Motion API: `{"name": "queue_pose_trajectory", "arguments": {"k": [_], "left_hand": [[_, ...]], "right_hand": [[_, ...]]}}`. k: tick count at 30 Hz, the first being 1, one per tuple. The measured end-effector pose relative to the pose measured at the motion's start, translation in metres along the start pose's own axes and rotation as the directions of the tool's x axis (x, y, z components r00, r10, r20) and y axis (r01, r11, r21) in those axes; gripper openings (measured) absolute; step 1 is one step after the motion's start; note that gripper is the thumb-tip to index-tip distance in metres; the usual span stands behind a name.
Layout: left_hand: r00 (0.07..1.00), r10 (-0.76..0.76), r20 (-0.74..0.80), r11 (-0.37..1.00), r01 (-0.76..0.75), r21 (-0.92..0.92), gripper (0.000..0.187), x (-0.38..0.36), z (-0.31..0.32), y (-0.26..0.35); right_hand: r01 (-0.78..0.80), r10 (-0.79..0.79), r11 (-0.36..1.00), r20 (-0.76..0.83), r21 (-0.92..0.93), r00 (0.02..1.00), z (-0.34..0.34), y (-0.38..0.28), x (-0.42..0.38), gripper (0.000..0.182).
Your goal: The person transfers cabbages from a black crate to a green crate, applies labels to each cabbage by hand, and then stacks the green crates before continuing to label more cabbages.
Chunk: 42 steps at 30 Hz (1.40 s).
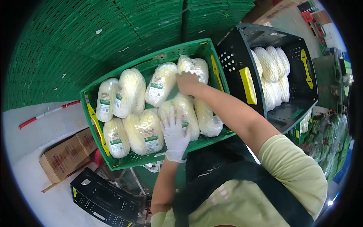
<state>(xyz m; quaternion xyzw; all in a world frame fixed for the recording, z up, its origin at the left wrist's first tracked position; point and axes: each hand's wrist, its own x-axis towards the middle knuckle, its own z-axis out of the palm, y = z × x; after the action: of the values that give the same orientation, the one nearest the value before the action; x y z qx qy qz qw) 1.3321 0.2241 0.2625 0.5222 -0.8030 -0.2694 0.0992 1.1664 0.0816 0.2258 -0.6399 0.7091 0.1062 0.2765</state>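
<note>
A green plastic crate (127, 70) holds two rows of napa cabbages in clear wrap with white-and-green labels. My left hand (176, 133), in a white glove, lies with fingers spread on a wrapped cabbage (191, 118) in the near row. My right hand (187, 83), bare and with bent fingers, grips the lower end of a wrapped cabbage (196, 67) in the far right corner. Left of it leans another labelled cabbage (160, 85). Beneath my right forearm a near-row cabbage (208, 123) is partly covered.
To the right stands a black crate (291, 111) with cabbages in white foam netting (270, 62). Stacked green crates (94, 41) rise behind. Cardboard boxes (64, 157) and another black crate (104, 198) lie at lower left. A red-and-white pole (49, 112) lies on the floor.
</note>
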Motion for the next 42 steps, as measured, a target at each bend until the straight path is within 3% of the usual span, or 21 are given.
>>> {"name": "queue_pose_trajectory", "arguments": {"k": [4,7,8,11,14,16,22,25,27,28,31,32,33,34,36,38,42], "left_hand": [[1.000,-0.012,-0.005,1.000,0.012,0.001,0.069,-0.006,-0.005,0.003],[1.000,-0.003,-0.017,0.997,0.002,-0.071,0.068,-0.011,-0.008,-0.001],[0.999,0.006,-0.034,0.994,-0.010,-0.108,0.066,-0.013,-0.014,-0.002],[0.982,-0.056,-0.183,0.973,0.012,-0.232,0.063,-0.012,-0.033,-0.019],[0.900,-0.072,-0.429,0.976,-0.025,-0.216,0.063,0.017,-0.079,-0.051],[0.841,-0.148,-0.520,0.975,0.037,-0.219,0.065,0.036,-0.106,-0.065],[0.784,-0.167,-0.597,0.960,-0.007,-0.279,0.065,0.057,-0.129,-0.084],[0.791,-0.193,-0.581,0.956,0.018,-0.293,0.064,0.049,-0.127,-0.084],[0.755,-0.292,-0.587,0.916,0.045,-0.398,0.065,0.040,-0.117,-0.094],[0.739,-0.344,-0.579,0.890,0.061,-0.451,0.066,0.035,-0.113,-0.101],[0.864,-0.188,-0.467,0.961,0.064,-0.268,0.072,0.043,-0.113,-0.147],[0.911,-0.044,-0.410,0.998,0.022,-0.060,0.083,0.047,-0.116,-0.156],[0.946,0.007,-0.324,0.991,0.037,0.127,0.089,0.052,-0.117,-0.159],[0.973,0.040,-0.228,0.950,0.034,0.309,0.095,0.058,-0.118,-0.164],[0.983,0.080,-0.166,0.929,-0.013,0.371,0.100,0.071,-0.120,-0.177],[0.998,-0.015,-0.068,0.944,0.036,0.328,0.093,0.083,-0.127,-0.182],[0.998,0.054,0.028,0.997,-0.055,0.052,0.078,0.105,-0.147,-0.201]], "right_hand": [[0.313,-0.307,0.854,-0.084,0.416,0.948,0.028,-0.037,0.035,0.038],[0.294,-0.256,0.838,-0.146,0.460,0.956,0.077,-0.036,0.072,0.035],[0.246,-0.237,0.861,-0.076,0.445,0.968,0.075,-0.036,0.075,0.038],[0.259,-0.266,0.866,-0.044,0.427,0.963,0.074,-0.034,0.074,0.047],[0.206,-0.238,0.865,0.012,0.457,0.971,0.060,-0.038,0.062,0.050],[0.157,-0.210,0.859,0.055,0.488,0.976,0.052,-0.042,0.057,0.051],[0.119,-0.192,0.868,0.104,0.482,0.976,0.043,-0.044,0.054,0.053],[0.227,-0.236,0.929,-0.003,0.292,0.972,0.048,-0.052,0.049,0.049],[0.324,-0.320,0.938,-0.050,0.121,0.946,0.036,-0.068,0.030,0.047],[0.376,-0.375,0.918,-0.039,0.126,0.926,0.032,-0.076,0.025,0.048],[0.541,-0.551,0.829,0.040,0.145,0.834,0.030,-0.096,0.017,0.050],[0.613,-0.628,0.776,0.094,0.144,0.773,0.034,-0.100,0.020,0.050],[0.684,-0.701,0.713,0.151,0.153,0.697,0.038,-0.102,0.021,0.050],[0.692,-0.693,0.717,0.203,0.088,0.692,0.039,-0.105,0.020,0.051],[0.726,-0.683,0.687,0.302,-0.044,0.665,0.042,-0.114,0.023,0.051],[0.722,-0.682,0.685,0.265,-0.098,0.682,0.053,-0.119,0.029,0.055],[0.723,-0.679,0.672,0.254,-0.160,0.688,0.059,-0.123,0.030,0.058]]}}
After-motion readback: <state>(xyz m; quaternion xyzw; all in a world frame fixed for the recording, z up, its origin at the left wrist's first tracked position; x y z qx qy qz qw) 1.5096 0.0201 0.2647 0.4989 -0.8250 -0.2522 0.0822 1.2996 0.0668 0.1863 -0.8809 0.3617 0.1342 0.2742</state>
